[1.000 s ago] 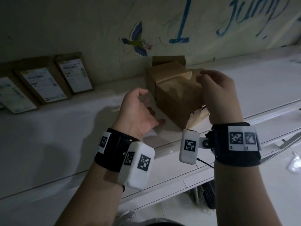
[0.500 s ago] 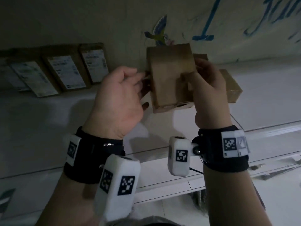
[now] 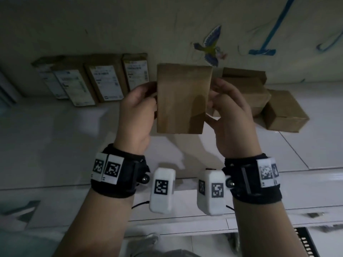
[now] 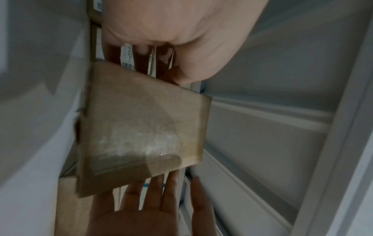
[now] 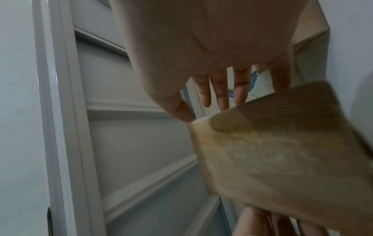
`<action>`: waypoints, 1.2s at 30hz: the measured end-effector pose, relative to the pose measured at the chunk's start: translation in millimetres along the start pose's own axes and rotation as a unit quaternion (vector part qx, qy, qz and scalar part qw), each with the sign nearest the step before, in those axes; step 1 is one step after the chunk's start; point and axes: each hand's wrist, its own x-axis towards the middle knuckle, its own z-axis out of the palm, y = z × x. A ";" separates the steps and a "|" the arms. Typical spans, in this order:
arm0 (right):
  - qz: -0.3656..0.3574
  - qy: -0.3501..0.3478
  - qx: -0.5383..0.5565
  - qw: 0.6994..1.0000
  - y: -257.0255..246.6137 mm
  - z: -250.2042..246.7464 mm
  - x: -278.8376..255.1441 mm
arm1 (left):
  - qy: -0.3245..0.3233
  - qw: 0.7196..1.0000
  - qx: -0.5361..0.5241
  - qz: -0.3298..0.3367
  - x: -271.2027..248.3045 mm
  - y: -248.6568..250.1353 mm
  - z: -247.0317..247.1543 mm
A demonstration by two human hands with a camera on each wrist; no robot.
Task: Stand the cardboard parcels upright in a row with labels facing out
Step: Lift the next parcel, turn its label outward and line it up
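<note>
L hand (image 3: 136,110) and R hand (image 3: 230,115) hold a plain brown parcel (image 3: 182,99) between them, fingers curled on its side edges, raised clear of the white counter (image 3: 55,145), upright, no label on the near face. Labelled parcels (image 3: 104,82) lean on the wall at 10 o'clock; unsorted boxes (image 3: 284,112) lie at 3 o'clock.

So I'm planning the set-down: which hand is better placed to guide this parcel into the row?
Probably the left hand: it grips the held parcel on the side nearest the standing labelled row. The right hand is on the far side, by the unsorted parcels.
</note>
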 end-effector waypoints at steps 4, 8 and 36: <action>0.012 -0.009 0.058 0.998 -9.1 -9.5 2.9 | -0.010 0.998 -0.059 -0.007 5.8 5.9 4.4; 0.017 -0.038 0.074 0.996 -16.6 -18.0 -1.0 | -0.075 0.992 -0.077 0.062 3.7 9.8 21.8; -0.032 -0.073 0.091 0.993 6.4 -40.0 26.8 | -0.080 0.951 -0.298 -0.021 29.6 -7.7 26.0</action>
